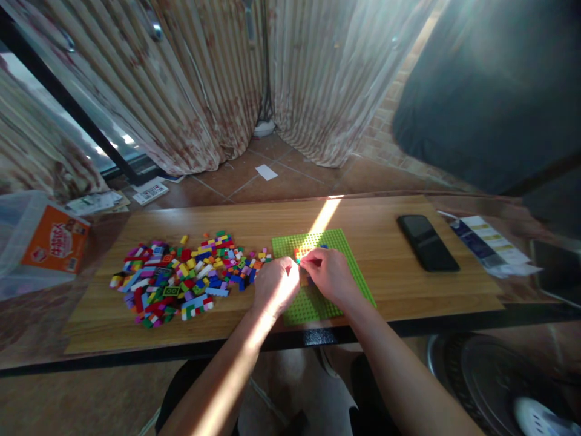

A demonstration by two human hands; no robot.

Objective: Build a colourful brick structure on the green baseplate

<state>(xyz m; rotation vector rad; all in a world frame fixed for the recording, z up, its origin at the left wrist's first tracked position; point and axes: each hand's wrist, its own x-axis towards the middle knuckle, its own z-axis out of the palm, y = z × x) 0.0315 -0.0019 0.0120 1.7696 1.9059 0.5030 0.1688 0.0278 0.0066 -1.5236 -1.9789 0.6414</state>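
From the frame's bottom edge both forearms (385, 357) angle inward, bringing the left hand (278, 283) and right hand (331, 277) close together just below centre; their fingers curl toward each other, tips nearly meeting — whether they grip a brick, I cannot tell. Beneath them, slightly right of centre, lies the green baseplate (318, 307), bearing small bricks (298, 252); the loose brick pile (184, 272) spreads across centre left.

A black phone (428, 243) is lying on the wooden tabletop (374, 242), and some printed papers (497, 242) are lying near the table's right end. A clear plastic bin (17, 233) with an orange label (57, 238) is standing at far left, while striped curtains (218, 79) are hanging behind and a white card (265, 172) is lying on the tiled floor (213, 191).
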